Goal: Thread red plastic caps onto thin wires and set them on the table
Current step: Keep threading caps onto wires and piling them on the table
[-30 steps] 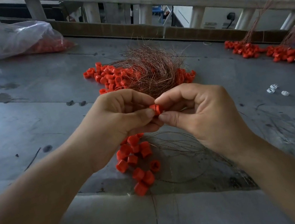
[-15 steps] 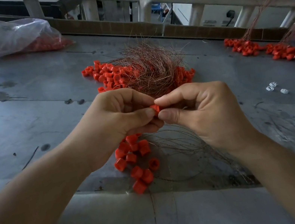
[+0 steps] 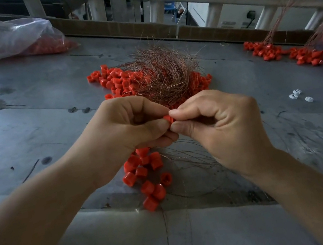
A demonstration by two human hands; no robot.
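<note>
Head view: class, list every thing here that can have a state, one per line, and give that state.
red cap, held between both hands, above the table
left hand, fingers curled, pinching the red cap
right hand, fingers curled, pinching the same cap
wire tangle, loose, lying on the far cap pile
near caps, lying loose on the table
plastic bag, lying slumped, red caps inside
</note>
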